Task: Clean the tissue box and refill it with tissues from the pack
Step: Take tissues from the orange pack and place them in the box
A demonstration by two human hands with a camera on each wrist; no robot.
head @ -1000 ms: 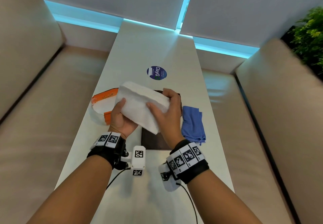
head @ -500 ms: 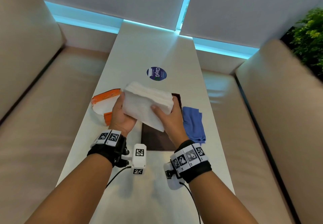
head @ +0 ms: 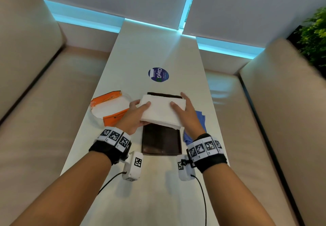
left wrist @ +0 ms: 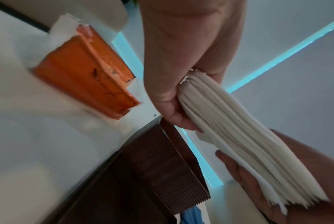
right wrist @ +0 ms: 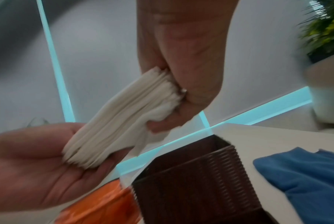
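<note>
Beige cushioned sofas flank the long white bench (head: pixel 158 52) where we work, with pale roller blinds and a strip of turquoise light at its far end. We hold a thick white stack of folded tissues (head: pixel 163 110) between both hands, raised just above the far half of the dark brown ribbed open-topped tissue box (head: pixel 161 142), which stands on the bench between our wrists. Our left hand (head: pixel 135 115) grips the stack's left end, thumb on top and fingers curled underneath; the left wrist view shows that end pressed into the palm (left wrist: pixel 181 60). Our right hand (head: pixel 187 115) clasps the right end the same way, thumb on top and fingers beneath, as the right wrist view confirms (right wrist: pixel 191 72). The stack sags a little between the two grips, and a loose sheet hangs from its underside.

Just left of the box lies the torn-open orange plastic tissue pack (head: pixel 110 108), with white showing through its opening. To the right of the box, partly hidden by our right hand, rests a crumpled blue cloth (head: pixel 201 121). Farther along the bench sits a round dark blue sticker (head: pixel 158 74). Green foliage (head: pixel 315 35) shows at the far right edge.
</note>
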